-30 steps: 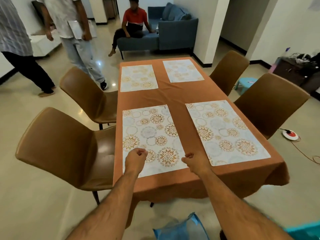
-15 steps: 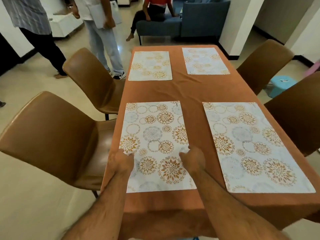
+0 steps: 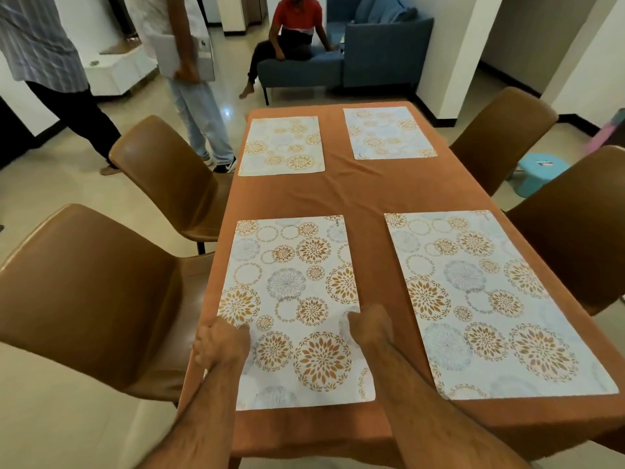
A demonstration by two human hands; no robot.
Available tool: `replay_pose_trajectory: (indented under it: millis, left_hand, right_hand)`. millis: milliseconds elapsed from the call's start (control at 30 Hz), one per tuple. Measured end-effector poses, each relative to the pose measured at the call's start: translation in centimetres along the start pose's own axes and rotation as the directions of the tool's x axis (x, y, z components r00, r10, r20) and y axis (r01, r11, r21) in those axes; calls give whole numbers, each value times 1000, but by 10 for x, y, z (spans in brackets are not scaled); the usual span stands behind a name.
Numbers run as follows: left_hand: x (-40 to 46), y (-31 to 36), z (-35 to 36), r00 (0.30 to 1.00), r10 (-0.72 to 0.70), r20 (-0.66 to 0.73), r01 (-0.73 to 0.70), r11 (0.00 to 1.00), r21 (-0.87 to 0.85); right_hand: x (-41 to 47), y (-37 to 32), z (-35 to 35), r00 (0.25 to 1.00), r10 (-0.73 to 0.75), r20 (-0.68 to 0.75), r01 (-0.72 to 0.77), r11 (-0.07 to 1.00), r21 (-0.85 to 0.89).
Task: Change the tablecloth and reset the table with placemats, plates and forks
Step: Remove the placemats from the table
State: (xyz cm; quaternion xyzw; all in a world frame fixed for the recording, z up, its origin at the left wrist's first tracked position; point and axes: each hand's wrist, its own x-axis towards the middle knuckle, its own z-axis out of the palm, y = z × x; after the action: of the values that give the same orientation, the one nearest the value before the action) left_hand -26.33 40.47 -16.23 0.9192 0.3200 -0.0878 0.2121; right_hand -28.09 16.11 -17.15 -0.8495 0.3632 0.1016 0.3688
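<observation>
An orange tablecloth (image 3: 365, 198) covers the table, with several white placemats printed with gold and grey flowers on it. My left hand (image 3: 221, 343) sits at the left edge of the near-left placemat (image 3: 297, 292), fingers curled onto that edge. My right hand (image 3: 368, 328) is curled over the same mat's right edge, with the fingertips hidden. The near-right placemat (image 3: 480, 299) lies beside it, untouched. Two more mats, the far-left placemat (image 3: 282, 145) and the far-right placemat (image 3: 389, 133), lie at the far end. No plates or forks are in view.
Brown chairs stand close on both sides: near-left chair (image 3: 84, 292), far-left chair (image 3: 169, 174), far-right chair (image 3: 500, 130), near-right chair (image 3: 575, 225). Two people (image 3: 189, 62) stand beyond the left chairs. Another person (image 3: 294, 28) sits on a blue sofa (image 3: 382, 52). A blue stool (image 3: 537, 170) is on the right.
My hands moved from the near end of the near-left placemat up to its left and right edges. My view has come closer over the table.
</observation>
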Motion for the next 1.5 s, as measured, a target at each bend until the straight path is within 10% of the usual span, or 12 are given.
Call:
replay_pose_trajectory:
  millis: [433,867,1500]
  left_hand:
    - [-30,37,12,988,138,68,-124,976,-178]
    - [-143,169,73,895,382,231,-121,706,-698]
    - [-177,223,145,829,529,184,-459,830,-317]
  right_hand:
    - [-21,35,-76,991,-128,-41,126,771,624]
    - [50,145,-245,976,44,-213,57,894,445]
    - [122,205,-272,951,219,-219,-164,956,241]
